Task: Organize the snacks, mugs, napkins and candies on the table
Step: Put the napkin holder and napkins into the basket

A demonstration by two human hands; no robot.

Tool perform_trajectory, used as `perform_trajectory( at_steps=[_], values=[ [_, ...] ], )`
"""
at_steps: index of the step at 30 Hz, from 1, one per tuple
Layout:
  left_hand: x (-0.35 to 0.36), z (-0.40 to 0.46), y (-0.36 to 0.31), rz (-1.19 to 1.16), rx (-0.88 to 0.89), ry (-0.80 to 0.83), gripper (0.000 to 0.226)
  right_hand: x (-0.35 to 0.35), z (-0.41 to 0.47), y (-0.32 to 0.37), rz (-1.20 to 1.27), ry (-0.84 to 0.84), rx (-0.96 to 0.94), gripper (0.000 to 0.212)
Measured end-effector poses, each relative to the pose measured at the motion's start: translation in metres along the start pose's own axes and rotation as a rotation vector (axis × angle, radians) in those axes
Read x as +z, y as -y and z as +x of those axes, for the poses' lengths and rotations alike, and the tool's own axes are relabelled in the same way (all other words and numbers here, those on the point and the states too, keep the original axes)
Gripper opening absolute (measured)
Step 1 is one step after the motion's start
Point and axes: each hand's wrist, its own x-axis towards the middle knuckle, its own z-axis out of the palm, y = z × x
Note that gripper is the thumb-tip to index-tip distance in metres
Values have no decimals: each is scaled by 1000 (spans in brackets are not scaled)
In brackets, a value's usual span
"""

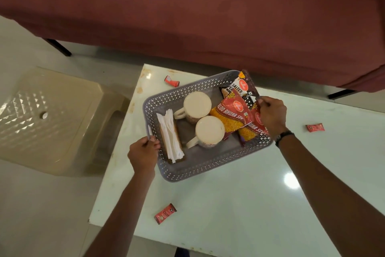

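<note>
Left hand [143, 152] and right hand [272, 114] outstretched, fingers curled closed.

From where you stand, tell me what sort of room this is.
Probably a home living room: a maroon upholstered sofa stands behind the low white glossy table, a beige plastic stool sits beside it, and the grey perforated plastic basket holds snacks and mugs.

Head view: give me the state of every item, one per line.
Basket: on table, held at both ends.
Left hand: gripping basket rim.
Right hand: gripping basket rim by the snack packets.
Two mugs: in basket.
Napkins: in basket.
Three candies: loose on table.
</note>
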Motion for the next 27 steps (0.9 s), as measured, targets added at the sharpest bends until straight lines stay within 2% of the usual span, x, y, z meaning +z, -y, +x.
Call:
perform_trajectory(
  at_steps=[3, 7, 17, 27],
  values=[
    [0, -11, -4, -9, 52, 6, 17, -19, -12, -7, 14, -30, -42, 28],
    [0, -35, -16, -31, 113, 51, 13, -60, -36, -21, 86, -80, -52, 29],
    [29, -117, -16, 100, 157, 204, 19, -168, -105, -97, 100, -216, 61, 27],
    [72, -163, 34, 277, 162, 185, 18, -180, -137, -198, 192, -201, 217, 28]
  ],
)
